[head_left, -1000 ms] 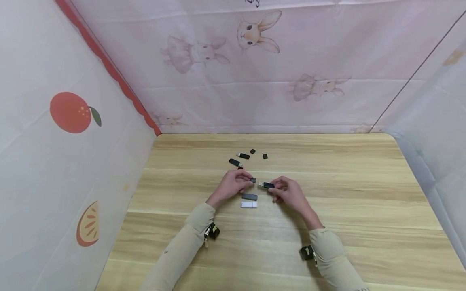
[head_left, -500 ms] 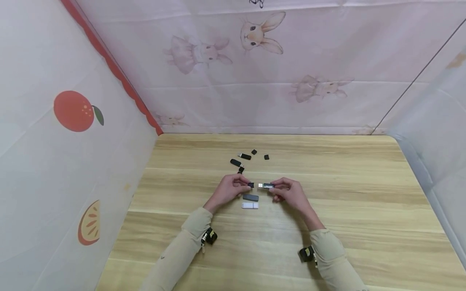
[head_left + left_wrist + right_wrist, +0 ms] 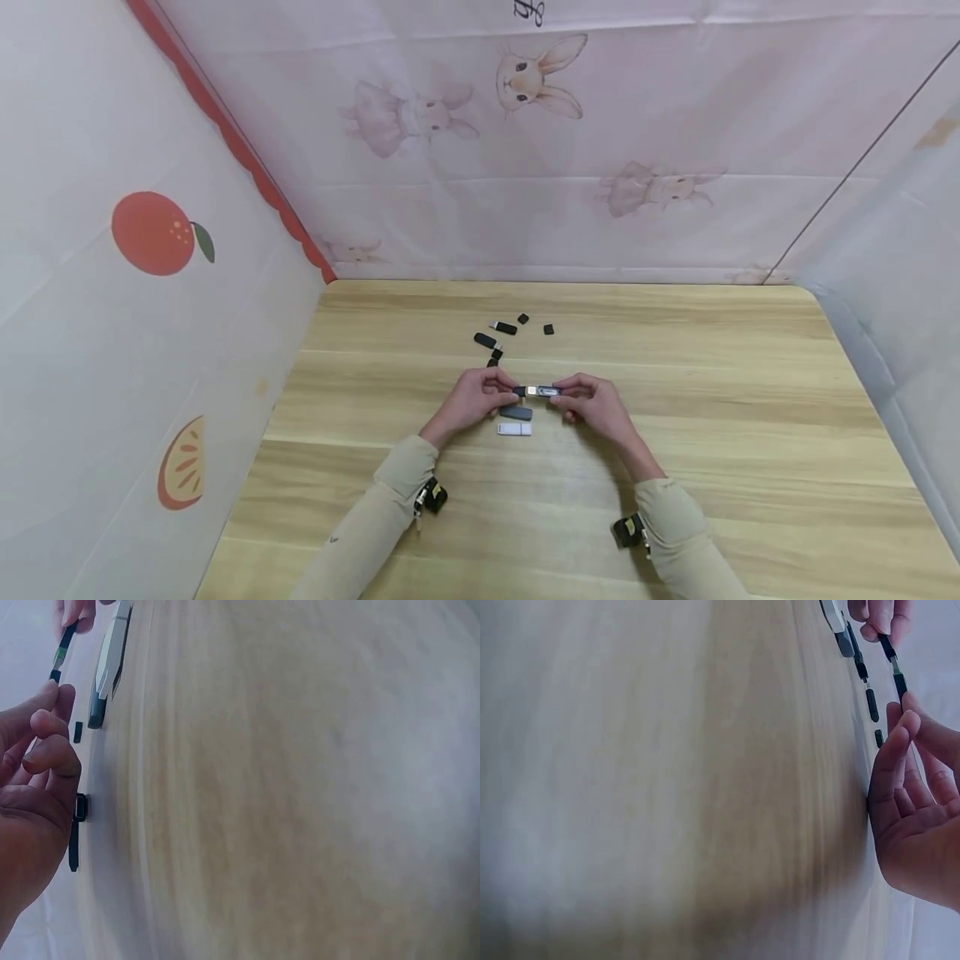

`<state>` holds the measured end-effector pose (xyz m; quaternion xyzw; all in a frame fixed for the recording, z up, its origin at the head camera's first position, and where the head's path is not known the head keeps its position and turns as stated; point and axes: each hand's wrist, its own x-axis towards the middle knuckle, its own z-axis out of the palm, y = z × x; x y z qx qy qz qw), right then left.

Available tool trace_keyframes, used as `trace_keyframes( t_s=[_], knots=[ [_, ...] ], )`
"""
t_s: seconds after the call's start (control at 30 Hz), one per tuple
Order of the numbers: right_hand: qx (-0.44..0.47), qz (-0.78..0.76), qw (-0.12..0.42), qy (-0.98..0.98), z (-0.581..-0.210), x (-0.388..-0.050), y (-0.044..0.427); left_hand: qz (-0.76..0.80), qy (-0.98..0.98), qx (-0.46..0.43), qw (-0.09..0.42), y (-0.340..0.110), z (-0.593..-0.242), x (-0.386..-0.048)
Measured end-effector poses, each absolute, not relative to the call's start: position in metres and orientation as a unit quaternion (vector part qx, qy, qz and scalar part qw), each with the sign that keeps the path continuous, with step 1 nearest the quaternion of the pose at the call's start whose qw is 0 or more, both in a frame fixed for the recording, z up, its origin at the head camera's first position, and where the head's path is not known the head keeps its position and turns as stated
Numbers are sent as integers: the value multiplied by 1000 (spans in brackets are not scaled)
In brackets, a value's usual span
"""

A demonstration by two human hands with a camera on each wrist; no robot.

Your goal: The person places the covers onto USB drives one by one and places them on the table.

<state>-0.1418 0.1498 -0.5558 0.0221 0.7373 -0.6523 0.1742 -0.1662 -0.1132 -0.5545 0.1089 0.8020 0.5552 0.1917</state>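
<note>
In the head view my left hand (image 3: pixel 472 397) pinches a small black cap (image 3: pixel 520 391) between thumb and fingertips. My right hand (image 3: pixel 597 408) grips a dark USB flash drive (image 3: pixel 551 391) by its rear end, metal plug pointing left. Cap and plug are lined up, the plug's tip at the cap's mouth; whether it is inside I cannot tell. Both wrist views show the two pieces held above the table, such as the flash drive (image 3: pixel 900 681) and cap (image 3: pixel 887 648) in the right one. Just below the hands lie a grey flash drive (image 3: pixel 516 412) and a white flash drive (image 3: pixel 514 429).
Beyond my hands lie two uncapped black flash drives, one upper (image 3: pixel 505 328) and one lower (image 3: pixel 486 341). Loose black caps lie near them, one at the back (image 3: pixel 523 318), another to its right (image 3: pixel 548 330). Another small black piece (image 3: pixel 497 354) sits by my left fingers on the wooden table (image 3: pixel 712 433).
The cap and flash drive have come together, closing the gap between them. The drive has turned so a lighter, shiny face shows. Both hands keep their hold.
</note>
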Motion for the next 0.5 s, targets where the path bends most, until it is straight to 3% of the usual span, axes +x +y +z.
trace_keyframes(
  t_s=[0.5],
  knots=[
    [3, -638, 166, 752, -560, -139, 146, 556, 800, 129, 183, -111, -561, -164]
  ],
)
